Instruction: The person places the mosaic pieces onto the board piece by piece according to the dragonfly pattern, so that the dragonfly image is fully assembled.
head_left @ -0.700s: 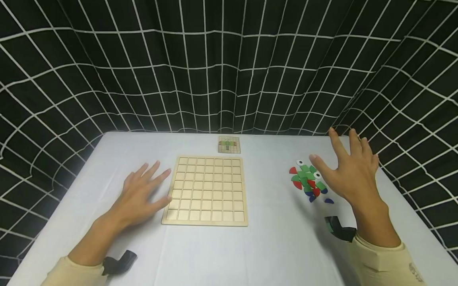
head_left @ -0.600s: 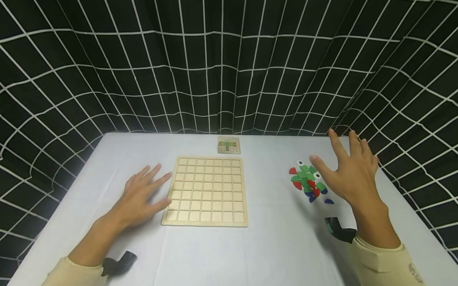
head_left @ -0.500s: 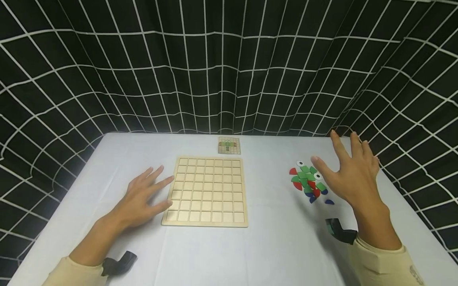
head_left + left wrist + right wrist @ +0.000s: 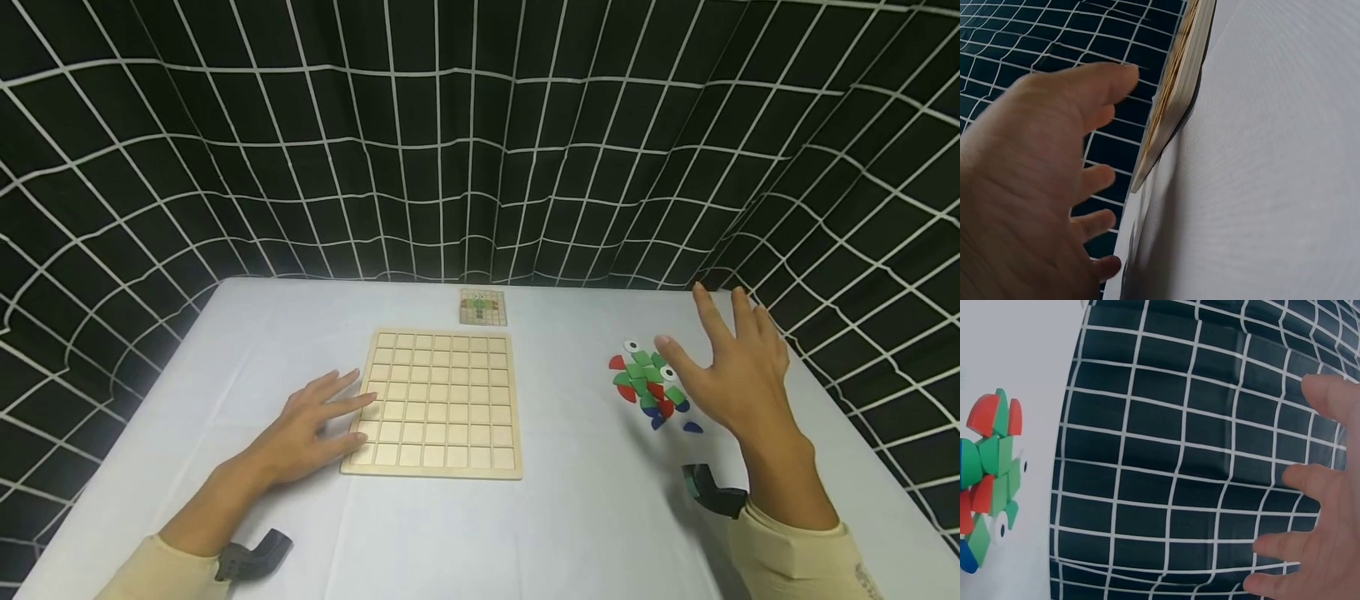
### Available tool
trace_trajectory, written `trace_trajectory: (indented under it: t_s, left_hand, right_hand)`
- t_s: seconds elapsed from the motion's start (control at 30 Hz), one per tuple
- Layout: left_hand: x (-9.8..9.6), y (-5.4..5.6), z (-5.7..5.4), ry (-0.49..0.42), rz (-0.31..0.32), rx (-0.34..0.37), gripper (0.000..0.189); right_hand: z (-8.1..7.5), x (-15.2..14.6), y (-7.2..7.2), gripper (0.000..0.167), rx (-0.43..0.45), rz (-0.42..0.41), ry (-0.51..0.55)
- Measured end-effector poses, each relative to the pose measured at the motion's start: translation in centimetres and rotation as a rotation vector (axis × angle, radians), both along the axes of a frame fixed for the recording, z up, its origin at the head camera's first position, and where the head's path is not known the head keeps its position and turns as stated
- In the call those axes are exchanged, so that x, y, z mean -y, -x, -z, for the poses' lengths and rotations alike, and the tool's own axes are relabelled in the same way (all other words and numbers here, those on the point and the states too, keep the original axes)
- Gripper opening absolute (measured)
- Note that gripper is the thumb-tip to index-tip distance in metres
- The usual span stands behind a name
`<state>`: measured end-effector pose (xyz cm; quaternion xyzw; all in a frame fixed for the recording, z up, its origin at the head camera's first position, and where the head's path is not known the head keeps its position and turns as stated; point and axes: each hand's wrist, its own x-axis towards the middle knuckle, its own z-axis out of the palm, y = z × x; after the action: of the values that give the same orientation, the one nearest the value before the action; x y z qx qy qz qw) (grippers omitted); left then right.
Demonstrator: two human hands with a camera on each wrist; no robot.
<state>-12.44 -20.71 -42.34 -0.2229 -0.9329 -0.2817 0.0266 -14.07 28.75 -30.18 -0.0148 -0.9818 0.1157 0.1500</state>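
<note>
A square wooden grid board (image 4: pixel 435 402) lies on the white table. The left hand (image 4: pixel 303 429) hovers at its left edge, thumb and index finger overlapping the border in the head view and holding nothing. In the left wrist view, the board's side (image 4: pixel 1188 75) shows beyond the spread fingers. Over on the right, the right hand (image 4: pixel 738 375) is raised with fingers spread, just right of a pile of flat red, green and blue pieces (image 4: pixel 645 383). Two round white eye pieces (image 4: pixel 632 346) lie among them. In the right wrist view, the pieces (image 4: pixel 997 450) sit well apart from the fingers.
Behind the board lies a small picture card (image 4: pixel 483 307) with a green and red figure on a grid. A dark curtain with white grid lines (image 4: pixel 480 150) surrounds the back and sides of the table (image 4: pixel 435 533). One blue half-round piece (image 4: pixel 693 427) lies apart from the pile.
The left hand has moved right and toward the person, so its fingertips now overlap the board's left edge. The right hand has lowered slightly in view. The pieces and board stay put.
</note>
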Motion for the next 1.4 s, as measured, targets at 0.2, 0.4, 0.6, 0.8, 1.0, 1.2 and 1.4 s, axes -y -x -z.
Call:
trace_trajectory:
  t_s: [0.2, 0.4, 0.6, 0.8, 1.0, 1.2, 1.4]
  left_hand:
    - [-0.4, 0.3, 0.6, 0.016, 0.006, 0.038, 0.05]
    - [-0.7, 0.4, 1.3, 0.055, 0.025, 0.007, 0.05]
    - [-1.0, 0.7, 1.6, 0.079, 0.027, 0.013, 0.047]
    - [-0.9, 0.7, 1.6, 0.096, 0.009, 0.005, 0.046]
    - [-0.5, 0.4, 1.3, 0.095, -0.006, 0.011, 0.046]
    - [-0.2, 0.0, 1.3, 0.089, 0.01, 0.012, 0.046]
    - [-0.2, 0.0, 1.3, 0.082, 0.012, -0.006, 0.044]
  right_hand:
    - [0.4, -0.4, 0.0, 0.079, 0.001, -0.008, 0.022]
    - [0.9, -1.0, -0.1, 0.079, -0.01, -0.007, 0.035]
    - [1.5, -1.8, 0.1, 0.078, 0.001, 0.002, 0.05]
    - [2.4, -2.5, 0.8, 0.075, -0.007, -0.011, 0.086]
    - [3.3, -3.2, 1.8, 0.07, -0.023, -0.022, 0.144]
    - [4.6, -4.2, 2.5, 0.067, -0.048, -0.042, 0.203]
    - [6.6, -5.8, 3.6, 0.065, -0.022, -0.018, 0.281]
